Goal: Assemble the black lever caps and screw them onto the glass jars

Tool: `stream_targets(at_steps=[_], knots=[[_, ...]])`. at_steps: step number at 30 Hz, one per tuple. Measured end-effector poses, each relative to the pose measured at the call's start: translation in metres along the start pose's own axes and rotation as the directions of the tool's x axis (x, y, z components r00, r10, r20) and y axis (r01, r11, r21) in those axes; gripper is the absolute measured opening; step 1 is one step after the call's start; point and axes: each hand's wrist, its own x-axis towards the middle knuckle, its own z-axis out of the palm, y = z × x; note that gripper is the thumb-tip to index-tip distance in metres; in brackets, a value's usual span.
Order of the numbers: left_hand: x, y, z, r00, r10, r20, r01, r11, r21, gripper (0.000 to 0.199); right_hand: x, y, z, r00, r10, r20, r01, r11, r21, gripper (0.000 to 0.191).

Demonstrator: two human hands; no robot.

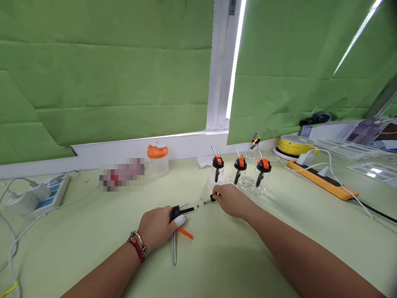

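Observation:
My left hand (156, 225) is closed round a black and orange pump-like lid (175, 212), lying on its side, with a black stem pointing right. A metal tube (175, 250) sticks out below that hand, beside an orange strip (186, 234); hidden fingers cover where they join. My right hand (228, 199) pinches a small black part (212, 198) with a spring (207, 202) projecting from its left end. Between both hands lies a tiny brown piece (197, 206). Behind my right hand stand clear jars with black and orange tops, among them one top (240, 164) with a metal tube pointing up.
An orange-lidded container (158, 159) stands near the wall. On the left are a white power strip (46, 194) and cables. To the right lie an orange power strip (322, 180), a yellow round roll (294, 145) and white frames (350, 148). Screwdrivers (254, 141) stand behind the jars.

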Motion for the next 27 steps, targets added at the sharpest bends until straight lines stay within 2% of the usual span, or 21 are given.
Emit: stream_targets(at_steps=[9,16,27], knots=[[0.001,-0.002,0.001,1.000,0.019,0.000,-0.019,1.000,-0.006,0.048,-0.003,-0.001,-0.003,1.000,0.010,0.019,-0.008,0.996,-0.083,0.020],[0.003,-0.002,0.001,1.000,0.029,-0.004,-0.029,1.000,-0.010,0.048,-0.001,-0.004,0.013,0.997,-0.054,0.053,0.057,0.997,-0.050,0.005],[0.002,-0.004,0.003,1.000,0.028,-0.003,-0.028,1.000,-0.014,0.049,0.005,-0.003,0.020,0.984,-0.165,0.063,0.171,0.980,-0.103,0.008]])
